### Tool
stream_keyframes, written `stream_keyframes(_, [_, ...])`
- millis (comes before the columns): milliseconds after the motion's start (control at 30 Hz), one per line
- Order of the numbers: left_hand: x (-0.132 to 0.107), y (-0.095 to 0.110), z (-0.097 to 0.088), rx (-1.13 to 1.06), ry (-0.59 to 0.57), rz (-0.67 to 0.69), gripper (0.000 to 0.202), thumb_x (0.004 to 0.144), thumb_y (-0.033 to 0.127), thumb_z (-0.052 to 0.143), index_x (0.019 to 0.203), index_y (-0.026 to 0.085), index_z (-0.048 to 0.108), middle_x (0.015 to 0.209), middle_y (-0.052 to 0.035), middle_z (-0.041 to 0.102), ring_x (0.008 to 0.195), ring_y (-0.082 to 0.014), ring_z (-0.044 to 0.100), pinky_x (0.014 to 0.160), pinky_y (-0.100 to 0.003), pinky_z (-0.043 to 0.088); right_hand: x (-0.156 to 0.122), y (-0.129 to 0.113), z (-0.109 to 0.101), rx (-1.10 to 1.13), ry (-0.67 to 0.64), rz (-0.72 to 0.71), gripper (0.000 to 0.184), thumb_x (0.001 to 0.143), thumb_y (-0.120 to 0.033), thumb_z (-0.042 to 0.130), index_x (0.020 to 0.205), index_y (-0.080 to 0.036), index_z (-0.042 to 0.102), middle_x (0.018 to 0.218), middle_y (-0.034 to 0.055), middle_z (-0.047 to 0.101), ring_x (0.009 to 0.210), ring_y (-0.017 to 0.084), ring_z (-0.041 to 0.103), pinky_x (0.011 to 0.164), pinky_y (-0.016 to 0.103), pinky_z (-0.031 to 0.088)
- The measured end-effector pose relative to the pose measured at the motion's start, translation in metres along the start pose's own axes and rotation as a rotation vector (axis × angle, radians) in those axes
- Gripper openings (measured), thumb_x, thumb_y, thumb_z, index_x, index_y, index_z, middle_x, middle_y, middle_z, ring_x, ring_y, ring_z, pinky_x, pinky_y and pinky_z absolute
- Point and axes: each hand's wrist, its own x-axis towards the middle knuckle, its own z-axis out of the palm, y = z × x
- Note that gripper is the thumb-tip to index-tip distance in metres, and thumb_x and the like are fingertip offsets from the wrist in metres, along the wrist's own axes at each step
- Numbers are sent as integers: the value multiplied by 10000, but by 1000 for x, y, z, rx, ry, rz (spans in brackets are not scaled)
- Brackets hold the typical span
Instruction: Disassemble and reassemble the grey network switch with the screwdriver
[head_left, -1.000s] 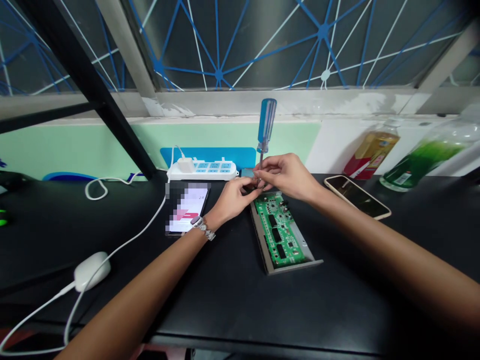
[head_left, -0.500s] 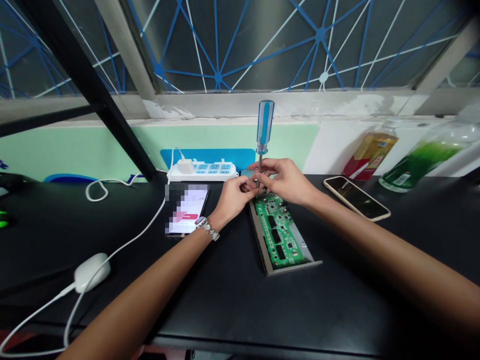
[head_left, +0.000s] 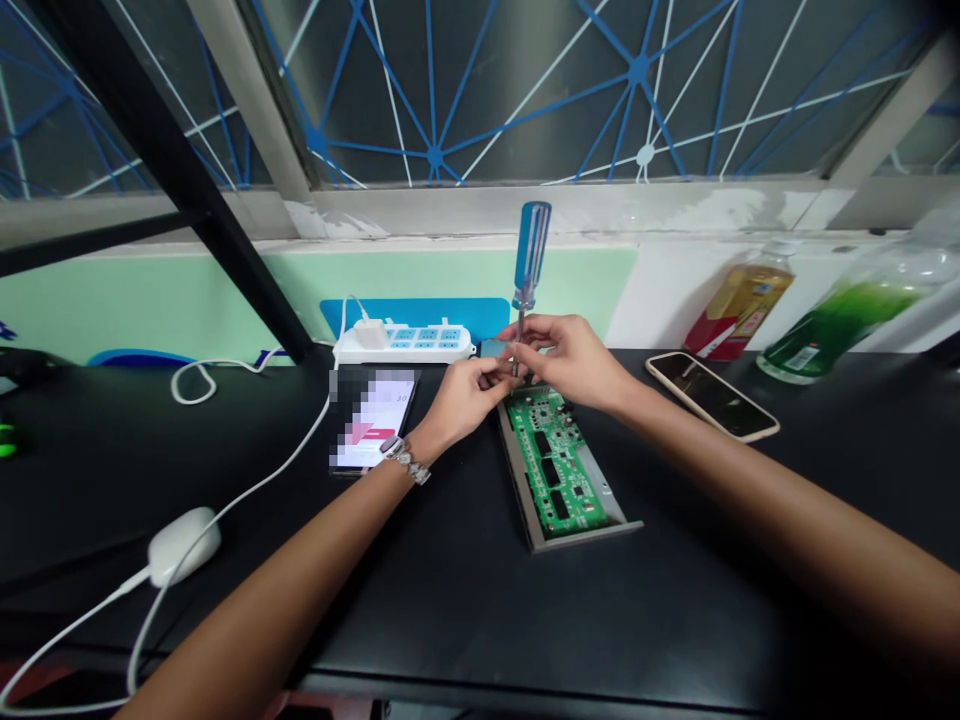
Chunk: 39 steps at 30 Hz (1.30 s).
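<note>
A green circuit board [head_left: 556, 456] lies in a grey metal tray [head_left: 525, 500] on the black desk. A screwdriver with a clear blue handle [head_left: 530, 250] stands nearly upright over the board's far end. My right hand [head_left: 571, 358] pinches its metal shaft low down. My left hand [head_left: 469, 390], a watch on its wrist, has its fingers closed right beside the shaft's tip, at the far corner of the tray. What those fingertips hold is hidden.
A lit phone [head_left: 373, 412] lies left of the tray, with a white power strip [head_left: 405, 342] and charger cable behind it. A second phone [head_left: 711, 395] lies to the right. Two bottles [head_left: 742, 298] lean against the wall. A white mouse-shaped device [head_left: 184, 542] sits front left.
The screwdriver's handle has swayed slightly, left and then back to the right. Both hands stay at the tray's far corner.
</note>
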Motion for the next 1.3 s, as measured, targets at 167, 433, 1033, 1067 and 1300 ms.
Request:
stream_keyframes(167, [0,1,-1,51,89,9,194,794,332,753,808,154,679,770,-37,677,691,-158,583,629,-286,441,0,0,0,-11,-7,-19,192,890,-260,570,1029,-169,667,914,66,724,800,202,689,764,372,559])
stream_keyframes(433, [-1,4,-2,43,82,9,166,804,307,734,784,154,673,751,-33,673,677,-156,578,630,-287,439,0,0,0,3,-4,1,204,896,-279,568,1044,-167,652,891,66,704,779,204,688,737,371,570])
stream_keyframes(1033, [-4,10,-15,222,43,36,198,799,270,725,978,189,696,936,-57,733,795,-178,638,693,-303,474,-3,7,-3,-121,-86,-23,198,949,-383,530,884,-209,597,812,49,702,726,199,691,709,382,561])
stream_keyframes(1067, [-5,11,-20,243,41,35,203,817,265,705,1008,195,697,961,-59,737,806,-177,642,707,-307,476,-3,10,-2,-118,-98,-19,212,957,-405,519,881,-215,578,792,43,699,697,195,688,697,382,562])
stream_keyframes(1300, [-9,18,-39,300,11,13,128,874,287,658,932,216,747,969,-51,760,854,-182,672,739,-314,474,-2,9,-3,15,12,-37,269,971,-485,496,923,-224,535,793,41,699,634,178,683,641,372,577])
